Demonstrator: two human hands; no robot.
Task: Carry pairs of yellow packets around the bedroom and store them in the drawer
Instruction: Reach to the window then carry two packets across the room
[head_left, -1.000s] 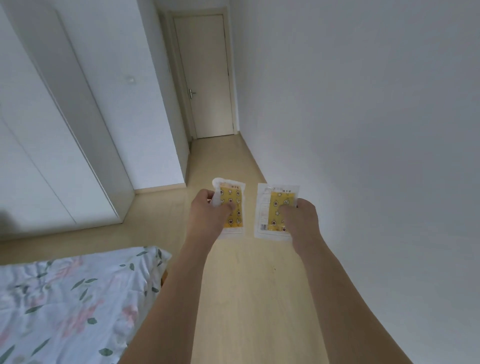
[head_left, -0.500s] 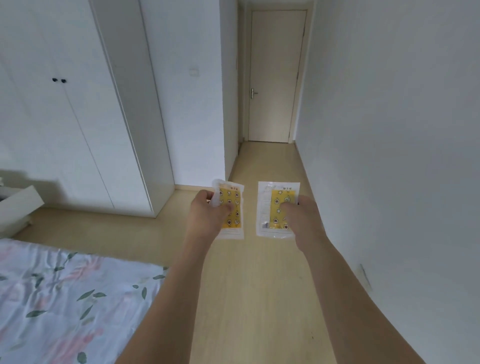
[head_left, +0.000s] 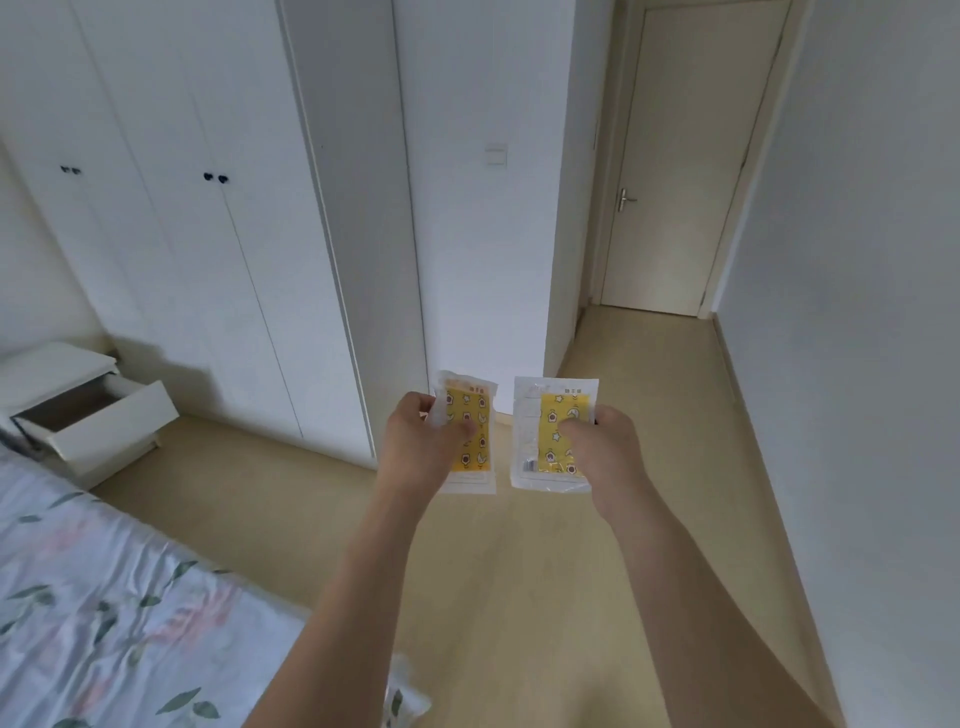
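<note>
White wardrobe doors (head_left: 208, 260) fill the upper left; below them a white bedside drawer (head_left: 98, 415) stands open. Each grip pinches one yellow patterned plastic packet: left hand (head_left: 421, 447), left packet (head_left: 475, 441); right hand (head_left: 605, 447), right packet (head_left: 550, 436). Carrying underway, storing remains.

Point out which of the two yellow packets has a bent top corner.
The left hand's packet: its upper left corner curls over, while the right hand's packet lies flat.
</note>
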